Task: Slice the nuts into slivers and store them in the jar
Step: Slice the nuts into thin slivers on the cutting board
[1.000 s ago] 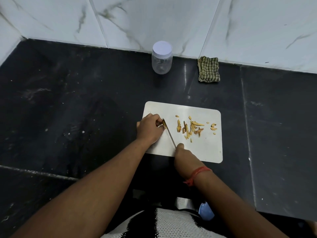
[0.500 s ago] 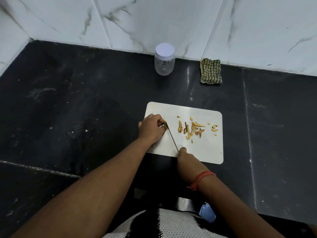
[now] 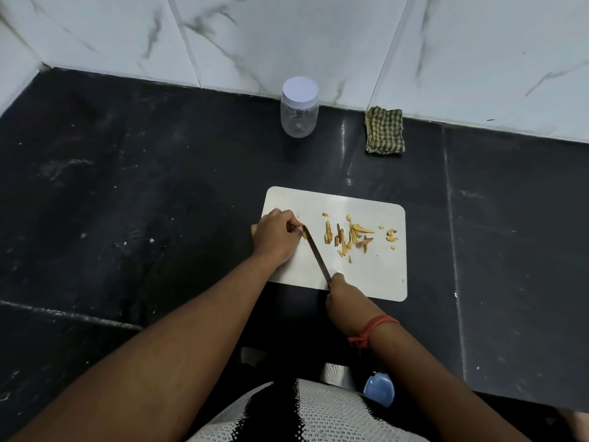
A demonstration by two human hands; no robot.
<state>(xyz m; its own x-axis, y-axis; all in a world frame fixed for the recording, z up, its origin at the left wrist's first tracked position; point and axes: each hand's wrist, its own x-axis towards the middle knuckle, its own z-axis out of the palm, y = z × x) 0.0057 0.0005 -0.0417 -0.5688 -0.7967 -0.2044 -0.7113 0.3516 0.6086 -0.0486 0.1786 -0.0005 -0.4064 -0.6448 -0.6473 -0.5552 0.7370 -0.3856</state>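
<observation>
A white cutting board lies on the black counter. Several yellow-brown nut slivers are scattered across its middle and right. My left hand sits at the board's left part, fingertips pinching a nut that is mostly hidden against the knife tip. My right hand grips the handle of a knife at the board's front edge, its blade slanting up-left to the pinched nut. A clear jar with a white lid on stands by the back wall.
A folded green checked cloth lies against the white marble wall, right of the jar. A blue round object sits below the counter edge near my body. The black counter stretches wide to the left and right of the board.
The knife blade has shifted slightly at the nut under my left fingertips. Both hands stay in about the same places. The slivers have not moved.
</observation>
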